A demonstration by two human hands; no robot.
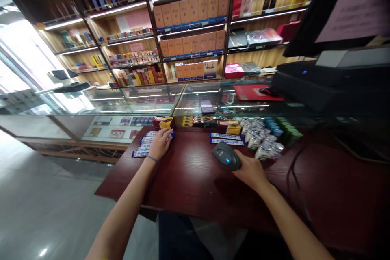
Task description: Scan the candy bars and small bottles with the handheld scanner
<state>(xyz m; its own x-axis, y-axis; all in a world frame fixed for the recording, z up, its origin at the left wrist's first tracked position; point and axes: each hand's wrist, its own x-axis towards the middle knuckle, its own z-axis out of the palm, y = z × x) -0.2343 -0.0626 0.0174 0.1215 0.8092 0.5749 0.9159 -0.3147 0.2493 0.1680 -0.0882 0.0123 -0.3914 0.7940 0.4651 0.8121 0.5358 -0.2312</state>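
My right hand (250, 169) is closed round a dark grey handheld barcode scanner (226, 156) with a small blue light, held just above the dark red wooden counter (195, 178). My left hand (160, 143) rests with its fingers laid on a row of blue-and-white flat packets (143, 146) at the counter's far left corner. Two more blue-and-white packets (227, 139) lie past the scanner. Small stacks of red and yellow bars (164, 122) stand beyond my left hand.
Several small clear jars (262, 140) and blue and green tubs (282, 127) crowd the counter's far right. A black cable (294, 178) runs across the counter. A till screen (335, 12) stands at right. Glass display cases (137, 101) and stocked shelves (189, 20) lie beyond.
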